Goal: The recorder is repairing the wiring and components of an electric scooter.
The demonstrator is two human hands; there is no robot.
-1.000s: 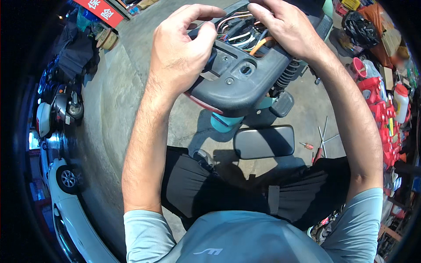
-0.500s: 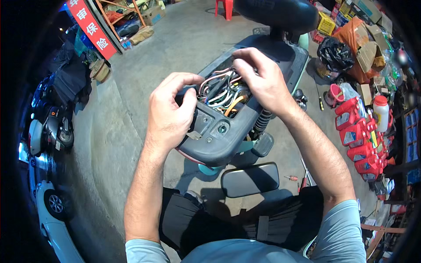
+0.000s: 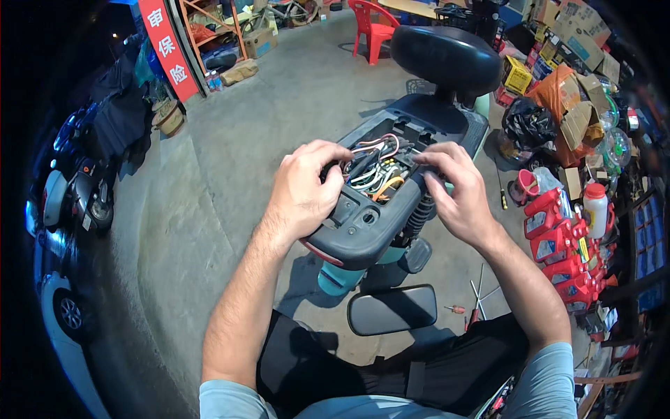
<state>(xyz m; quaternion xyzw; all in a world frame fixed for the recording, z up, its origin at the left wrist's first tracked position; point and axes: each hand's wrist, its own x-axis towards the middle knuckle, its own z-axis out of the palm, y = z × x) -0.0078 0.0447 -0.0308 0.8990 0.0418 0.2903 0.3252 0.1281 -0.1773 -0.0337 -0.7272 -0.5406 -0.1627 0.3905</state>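
The rear body of a scooter (image 3: 332, 243) stands before me, its top compartment uncovered. Inside, a tangle of wires (image 3: 380, 171) in white, orange, pink and black lies exposed. My left hand (image 3: 304, 188) is at the compartment's left rim, thumb and index finger apart; its other fingertips are partly hidden. Over the right rim is my right hand (image 3: 457, 192), fingers bent and spread, its index fingertip close to the wires. I see nothing held in either hand. Beyond the compartment rises the black seat (image 3: 447, 61).
A dark flat pad (image 3: 392, 309) lies on the floor near my legs, beside a screwdriver (image 3: 455, 309) and a cross-shaped wrench (image 3: 478, 297). Red jugs (image 3: 551, 230) and piled boxes line the right side. A red chair (image 3: 372, 31) stands far off.
My right hand has drawn back from over the wires to the compartment's right rim. The left hand keeps to the left rim. The view has tilted upward, showing more of the far floor.
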